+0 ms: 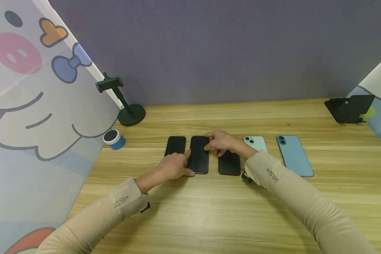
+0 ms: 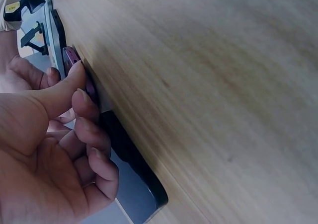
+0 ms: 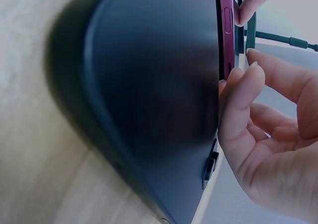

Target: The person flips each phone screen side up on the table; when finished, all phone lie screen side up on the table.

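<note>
A dark-screened smartphone (image 1: 198, 157) lies face up between both hands. My left hand (image 1: 174, 165) holds its lower left corner, thumb at the bottom edge and index finger along the left side. Its pinkish-purple frame (image 2: 70, 55) shows by the thumb in the left wrist view. My right hand (image 1: 223, 140) grips the upper right corner, fingers at the top and right edges. Left of it lies a black phone (image 1: 176, 144), partly covered by the left hand. Another black phone (image 1: 229, 165) lies beneath the right hand and fills much of the right wrist view.
To the right, a pale mint phone (image 1: 255, 141) and a blue phone (image 1: 294, 155) lie back up, the mint one partly behind the right forearm. A green phone stand (image 1: 131, 114) and a blue-white jar (image 1: 115, 140) are at left. A black stand (image 1: 349, 108) sits far right.
</note>
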The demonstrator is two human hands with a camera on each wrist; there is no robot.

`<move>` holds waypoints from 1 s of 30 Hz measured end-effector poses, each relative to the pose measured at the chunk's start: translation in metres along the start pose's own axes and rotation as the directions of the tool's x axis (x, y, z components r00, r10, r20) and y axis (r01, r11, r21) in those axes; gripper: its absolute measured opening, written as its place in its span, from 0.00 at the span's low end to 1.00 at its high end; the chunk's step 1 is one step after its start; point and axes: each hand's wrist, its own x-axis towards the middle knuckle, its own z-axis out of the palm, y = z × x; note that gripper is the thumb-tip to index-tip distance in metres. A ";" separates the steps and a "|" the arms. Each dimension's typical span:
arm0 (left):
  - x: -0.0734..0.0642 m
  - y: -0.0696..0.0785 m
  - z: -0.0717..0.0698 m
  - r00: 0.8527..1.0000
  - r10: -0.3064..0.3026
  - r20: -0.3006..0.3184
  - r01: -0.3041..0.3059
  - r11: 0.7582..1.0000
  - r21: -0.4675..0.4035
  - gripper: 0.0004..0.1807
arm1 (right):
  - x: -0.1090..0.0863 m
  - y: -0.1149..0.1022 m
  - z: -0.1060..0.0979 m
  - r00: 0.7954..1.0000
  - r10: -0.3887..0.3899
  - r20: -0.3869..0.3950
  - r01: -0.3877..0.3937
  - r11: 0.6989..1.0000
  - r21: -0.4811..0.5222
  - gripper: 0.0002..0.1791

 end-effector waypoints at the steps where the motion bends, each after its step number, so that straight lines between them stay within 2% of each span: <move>1: 0.000 0.000 0.000 1.000 0.003 -0.001 -0.003 1.000 0.001 0.55 | 0.000 0.000 0.000 1.000 -0.002 0.001 0.002 1.000 -0.002 0.39; 8: 0.000 -0.002 0.000 1.000 0.025 -0.010 -0.025 1.000 0.016 0.55 | -0.001 -0.001 0.000 1.000 -0.003 0.005 0.003 1.000 0.003 0.39; 21: 0.001 -0.002 0.002 1.000 0.013 0.012 -0.013 1.000 0.002 0.55 | 0.001 0.000 -0.001 1.000 0.001 0.005 -0.001 1.000 0.003 0.39; 30: 0.001 -0.003 0.001 0.999 0.029 0.033 -0.027 0.997 -0.066 0.54 | -0.001 0.002 -0.002 1.000 -0.010 0.000 0.010 1.000 0.003 0.39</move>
